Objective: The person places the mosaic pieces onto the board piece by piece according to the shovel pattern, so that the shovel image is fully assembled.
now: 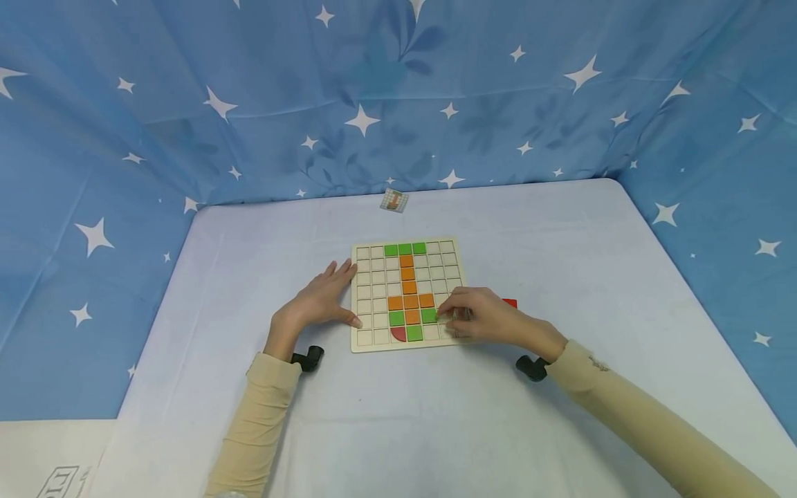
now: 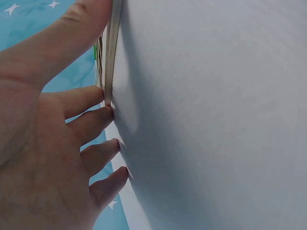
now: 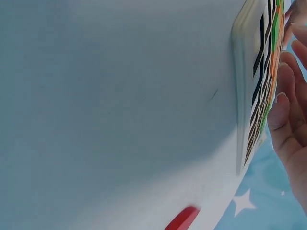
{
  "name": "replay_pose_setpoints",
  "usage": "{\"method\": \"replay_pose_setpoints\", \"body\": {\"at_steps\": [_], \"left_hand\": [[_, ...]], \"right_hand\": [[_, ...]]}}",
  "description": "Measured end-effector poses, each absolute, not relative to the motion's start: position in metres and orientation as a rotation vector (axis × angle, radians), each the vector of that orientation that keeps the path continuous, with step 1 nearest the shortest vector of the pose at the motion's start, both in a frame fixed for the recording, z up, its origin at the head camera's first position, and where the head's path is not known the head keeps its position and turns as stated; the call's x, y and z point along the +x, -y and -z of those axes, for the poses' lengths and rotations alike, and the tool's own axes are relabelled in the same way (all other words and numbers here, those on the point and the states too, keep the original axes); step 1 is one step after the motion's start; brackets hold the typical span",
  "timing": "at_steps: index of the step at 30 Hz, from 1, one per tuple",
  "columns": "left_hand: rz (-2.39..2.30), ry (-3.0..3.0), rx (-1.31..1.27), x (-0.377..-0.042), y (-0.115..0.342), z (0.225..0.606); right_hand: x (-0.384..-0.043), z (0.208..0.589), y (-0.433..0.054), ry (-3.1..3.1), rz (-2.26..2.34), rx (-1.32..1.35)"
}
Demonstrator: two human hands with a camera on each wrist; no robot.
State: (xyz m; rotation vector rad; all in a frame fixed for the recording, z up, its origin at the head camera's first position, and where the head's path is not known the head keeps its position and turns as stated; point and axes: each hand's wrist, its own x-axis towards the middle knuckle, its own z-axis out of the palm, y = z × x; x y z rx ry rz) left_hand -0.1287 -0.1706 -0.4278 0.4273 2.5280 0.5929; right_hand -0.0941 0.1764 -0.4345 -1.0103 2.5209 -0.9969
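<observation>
A light wooden grid board [image 1: 376, 347] lies on the table, with square green tiles [image 1: 405, 249], orange tiles [image 1: 408, 287] and one red rounded tile [image 1: 398, 335] in its cells. My left hand [image 1: 320, 299] rests at the board's left edge, fingers spread and thumb near the lower left corner; in the left wrist view its fingertips [image 2: 110, 114] meet the board's side. Over the lower right cells is my right hand [image 1: 482, 315], loosely bent, its fingertips beside a green tile [image 1: 428, 315]. No piece shows between those fingers, and the hand hides several cells.
A small pattern card [image 1: 394, 200] lies near the table's far edge. Just beyond my right hand, a red piece [image 1: 510, 303] is partly hidden. A white cloth [image 1: 280, 242] covers the table, and a blue star-patterned curtain [image 1: 373, 90] hangs behind and at the sides.
</observation>
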Motion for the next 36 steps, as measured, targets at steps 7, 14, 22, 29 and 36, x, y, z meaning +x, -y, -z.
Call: {"method": "replay_pose_setpoints", "body": {"at_steps": [7, 14, 22, 29, 36], "left_hand": [[-0.595, -2.527, 0.43, -0.129, 0.171, 0.428], [-0.602, -2.526, 0.422, -0.13, 0.172, 0.428], [-0.589, -2.524, 0.421, -0.129, 0.171, 0.429], [-0.583, -2.525, 0.42, -0.129, 0.171, 0.429], [-0.574, -2.527, 0.434, -0.129, 0.171, 0.427]], "right_hand": [[-0.093, 0.434, -0.198, -2.627, 0.952, -0.934], [-0.09, 0.44, -0.215, -2.681, 0.937, -0.89], [-0.085, 0.444, -0.232, -2.722, 0.909, -0.828], [-0.082, 0.444, -0.245, -2.765, 0.908, -0.836], [-0.079, 0.441, -0.256, -2.811, 0.894, -0.723]]}}
